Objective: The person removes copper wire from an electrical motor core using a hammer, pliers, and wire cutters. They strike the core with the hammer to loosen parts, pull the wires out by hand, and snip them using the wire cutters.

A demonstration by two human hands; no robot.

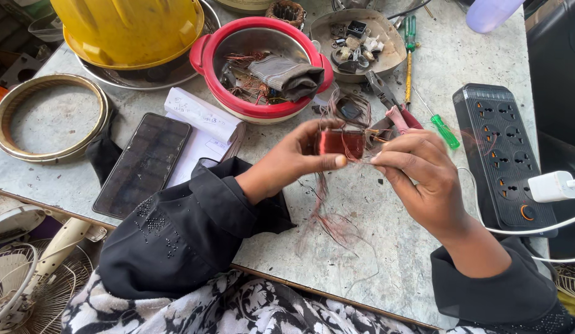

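**Copper coil pinched between two hands over a cluttered tabletop**

Spreading beneath everything is the grey, scratched stone tabletop (374, 247). Up and to the left of the hands sits a yellow plastic dome (129, 28) on a metal dish, and nearer, just above the hands, a red-rimmed steel pot (260, 65) holds tangled wire and a grey cloth. To the right of the hands lies a black power strip (504, 151), flat and rectangular, with a white charger plugged into it. Left of the hands, a dark phone (143, 164) lies beside a folded white paper (201, 117). Pink-handled pliers (393, 105) and a green-handled screwdriver (442, 128) lie just behind the hands. The left hand (287, 161) holds a grip pressed on a small reddish copper coil (340, 143), thumb below and fingers above. The right hand (417, 170) pinches the coil's right end, fingertips together. Loose copper strands (337, 226) trail down from the coil onto the surface.
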